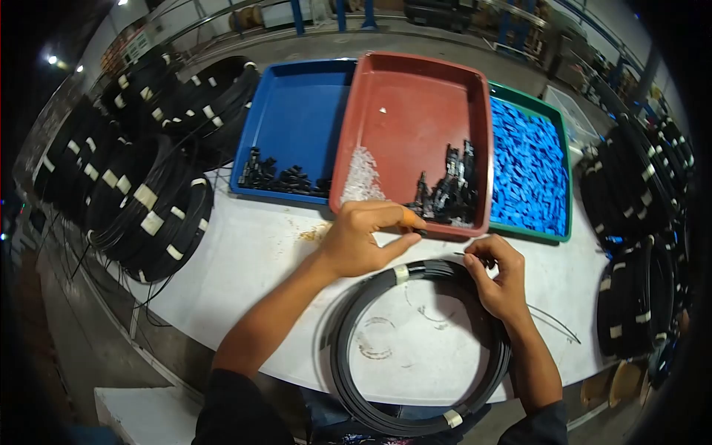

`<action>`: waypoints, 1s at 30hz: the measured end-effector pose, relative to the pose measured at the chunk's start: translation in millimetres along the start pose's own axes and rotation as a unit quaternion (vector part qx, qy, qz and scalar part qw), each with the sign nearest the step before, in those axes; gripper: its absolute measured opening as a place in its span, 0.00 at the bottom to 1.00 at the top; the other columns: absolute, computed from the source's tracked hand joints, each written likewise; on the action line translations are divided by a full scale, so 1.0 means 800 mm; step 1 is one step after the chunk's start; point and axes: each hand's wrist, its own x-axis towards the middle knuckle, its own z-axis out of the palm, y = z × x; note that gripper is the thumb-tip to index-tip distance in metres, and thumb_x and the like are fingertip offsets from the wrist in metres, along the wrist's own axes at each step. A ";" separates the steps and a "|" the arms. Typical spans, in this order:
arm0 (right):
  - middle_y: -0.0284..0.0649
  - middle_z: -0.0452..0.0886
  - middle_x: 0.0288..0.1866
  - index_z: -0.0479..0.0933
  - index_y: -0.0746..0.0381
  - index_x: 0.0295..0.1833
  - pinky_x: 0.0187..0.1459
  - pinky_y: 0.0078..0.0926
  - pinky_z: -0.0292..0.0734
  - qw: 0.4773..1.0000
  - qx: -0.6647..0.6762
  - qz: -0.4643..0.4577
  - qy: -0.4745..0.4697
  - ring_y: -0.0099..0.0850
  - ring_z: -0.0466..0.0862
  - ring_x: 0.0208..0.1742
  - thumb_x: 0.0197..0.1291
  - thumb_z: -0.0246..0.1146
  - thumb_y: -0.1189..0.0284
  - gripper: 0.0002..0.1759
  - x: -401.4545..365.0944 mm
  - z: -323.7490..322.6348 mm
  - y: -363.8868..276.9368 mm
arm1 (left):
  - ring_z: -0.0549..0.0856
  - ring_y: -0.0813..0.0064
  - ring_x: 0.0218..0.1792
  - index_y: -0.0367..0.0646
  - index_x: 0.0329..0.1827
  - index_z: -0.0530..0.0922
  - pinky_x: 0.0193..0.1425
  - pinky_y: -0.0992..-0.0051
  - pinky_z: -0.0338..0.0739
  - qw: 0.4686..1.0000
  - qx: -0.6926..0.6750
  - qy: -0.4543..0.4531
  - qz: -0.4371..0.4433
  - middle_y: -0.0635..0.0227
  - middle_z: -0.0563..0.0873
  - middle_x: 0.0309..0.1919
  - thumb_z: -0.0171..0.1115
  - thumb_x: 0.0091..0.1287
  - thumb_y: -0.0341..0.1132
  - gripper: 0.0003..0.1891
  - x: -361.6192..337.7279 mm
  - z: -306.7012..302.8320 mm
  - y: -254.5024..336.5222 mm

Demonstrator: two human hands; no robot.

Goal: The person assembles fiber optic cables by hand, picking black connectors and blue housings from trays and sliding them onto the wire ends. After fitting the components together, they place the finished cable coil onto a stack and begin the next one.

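Observation:
A coil of black cable (343,348), bound with pale tape, lies on the white table and overhangs its front edge. My right hand (503,278) is closed above the coil's right side, its fingertips pinching a thin black cable end that points left. My left hand (362,239) is at the front rim of the red tray (419,96), with an orange covering on one fingertip. Between its thumb and forefinger shows a small black part (420,232), partly hidden. Black plastic pieces (449,189) and small clear-white pieces (362,176) lie in the red tray.
A blue tray (300,100) with black pieces stands left of the red one. On the right a green tray (569,200) holds many blue pieces (528,167). Taped cable coils are stacked at the left (152,211) and right (634,297). A loose cable tail (556,322) reaches rightward.

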 end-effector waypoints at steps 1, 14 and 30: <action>0.39 0.82 0.33 0.81 0.66 0.39 0.34 0.26 0.72 1.000 0.005 -0.007 -0.006 0.27 0.77 0.30 0.60 0.69 0.80 0.04 0.000 0.001 0.000 | 0.90 0.75 0.35 0.39 0.42 0.91 0.43 0.73 0.82 1.000 0.022 0.015 0.010 0.64 0.93 0.36 0.78 0.58 0.26 0.09 0.001 -0.019 -0.005; 0.31 0.81 0.33 0.79 0.66 0.39 0.37 0.18 0.71 0.985 0.053 0.163 0.010 0.18 0.76 0.33 0.64 0.69 0.76 0.05 0.000 0.008 0.015 | 0.86 0.65 0.55 0.44 0.49 0.89 0.58 0.65 0.74 0.890 0.451 -0.033 0.054 0.68 0.91 0.49 0.68 0.64 0.25 0.11 -0.012 -0.249 -0.154; 0.32 0.77 0.35 0.77 0.66 0.39 0.39 0.18 0.68 0.980 -0.020 0.196 0.006 0.19 0.74 0.36 0.66 0.69 0.72 0.09 0.000 0.004 0.005 | 0.80 0.72 0.41 0.46 0.40 0.93 0.46 0.69 0.70 0.927 0.361 -0.104 0.011 0.72 0.86 0.39 0.78 0.57 0.35 0.09 0.007 -0.212 -0.160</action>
